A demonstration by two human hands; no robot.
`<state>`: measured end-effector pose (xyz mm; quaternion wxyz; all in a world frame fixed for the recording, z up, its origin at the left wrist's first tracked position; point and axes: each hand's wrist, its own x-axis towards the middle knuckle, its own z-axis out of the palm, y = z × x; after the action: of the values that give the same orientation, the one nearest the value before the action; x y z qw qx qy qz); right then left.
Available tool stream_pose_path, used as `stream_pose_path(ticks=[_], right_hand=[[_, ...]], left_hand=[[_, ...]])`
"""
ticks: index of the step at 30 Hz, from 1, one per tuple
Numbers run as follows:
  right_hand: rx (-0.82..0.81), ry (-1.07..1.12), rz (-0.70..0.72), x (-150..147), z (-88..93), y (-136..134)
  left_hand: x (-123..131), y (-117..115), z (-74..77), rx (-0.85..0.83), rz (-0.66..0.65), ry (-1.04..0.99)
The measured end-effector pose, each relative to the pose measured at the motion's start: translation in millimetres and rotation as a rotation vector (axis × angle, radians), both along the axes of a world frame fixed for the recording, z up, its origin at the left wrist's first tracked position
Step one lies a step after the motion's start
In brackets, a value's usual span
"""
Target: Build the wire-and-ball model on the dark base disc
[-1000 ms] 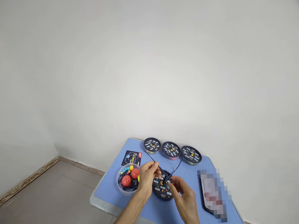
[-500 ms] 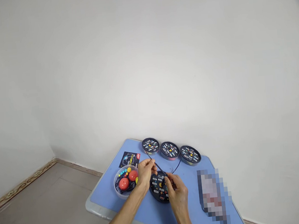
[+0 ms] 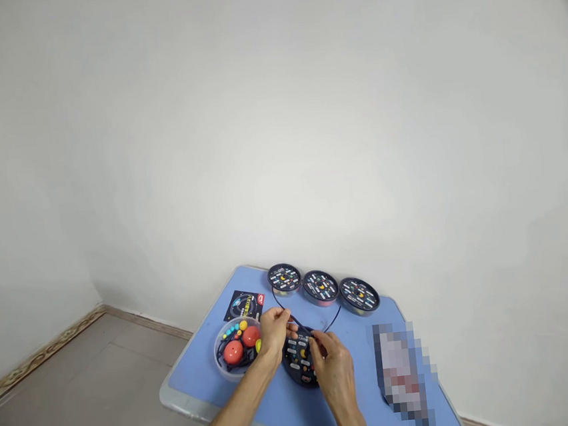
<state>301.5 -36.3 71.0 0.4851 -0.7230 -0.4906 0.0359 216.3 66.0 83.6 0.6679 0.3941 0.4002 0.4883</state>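
My left hand (image 3: 275, 328) is closed in a pinch on a thin black ring (image 3: 330, 321) that curves away over the table. My right hand (image 3: 333, 363) is closed too, pinching the same ring just to the right. Both hands hover over a round black lid (image 3: 297, 359) printed with coloured planets and labels, lying flat on the blue table (image 3: 214, 374). Left of my left hand stands a clear round tub (image 3: 234, 352) with red, yellow and teal balls and black parts in it.
Three closed round tins (image 3: 320, 285) with black printed lids stand in a row along the table's far edge by the white wall. A black leaflet (image 3: 245, 305) lies behind the tub. A blurred flat object (image 3: 402, 372) lies at the right.
Both hands have drawn closer together and sunk nearer to the black lid, still pinching the ring. The view has shifted slightly, so the table sits a little further left.
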Motion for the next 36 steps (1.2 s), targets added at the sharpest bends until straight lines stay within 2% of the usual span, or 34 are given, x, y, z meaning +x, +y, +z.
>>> stream_pose_path(ticks=[8, 17, 26, 36], right_hand=[[-0.267, -0.168, -0.024, -5.1, 4.8, -5.7], [-0.423, -0.265, -0.018, -8.3, 8.6, -6.6], [-0.464, -0.290, -0.014, -13.7, 14.2, -3.7], [-0.439, -0.251, 0.023, -13.2, 10.1, 0.1]], left_hand=[[8.6, -8.7, -13.0, -0.079, -0.030, 0.124], [4.6, -19.7, -22.2, -0.013, -0.082, 0.264], [-1.0, -17.8, -32.7, 0.065, -0.117, 0.465], [-14.2, -17.7, -27.2, 0.281, -0.171, 0.813]])
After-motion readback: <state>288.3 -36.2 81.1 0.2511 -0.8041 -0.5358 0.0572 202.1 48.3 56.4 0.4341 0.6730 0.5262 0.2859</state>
